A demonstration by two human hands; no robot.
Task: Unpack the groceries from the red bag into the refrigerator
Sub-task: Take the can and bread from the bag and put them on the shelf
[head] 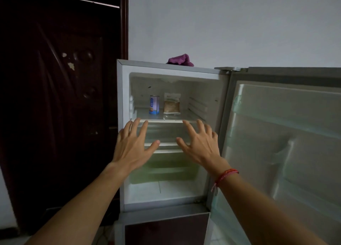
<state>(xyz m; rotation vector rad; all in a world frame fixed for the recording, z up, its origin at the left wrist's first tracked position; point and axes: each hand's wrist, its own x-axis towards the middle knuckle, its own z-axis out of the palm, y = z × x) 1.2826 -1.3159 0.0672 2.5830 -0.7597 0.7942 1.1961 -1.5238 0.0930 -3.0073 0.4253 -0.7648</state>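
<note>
The refrigerator [120, 100] stands with its upper compartment open and its door [284, 134] swung out to the right. On the top glass shelf [162, 120] a blue and white can [154, 104] stands upright, and a clear packet of brown grains [172, 104] stands to its right. My left hand [133, 143] and my right hand [199, 143] are stretched out side by side in front of the shelves, fingers spread and straight, holding nothing. The red bag is out of sight.
A purple cloth [181, 60] lies on top of the refrigerator. A dark wooden door [60, 97] stands to the left. A green crisper drawer [166, 170] sits under the lower shelf. The freezer door [166, 230] below is closed.
</note>
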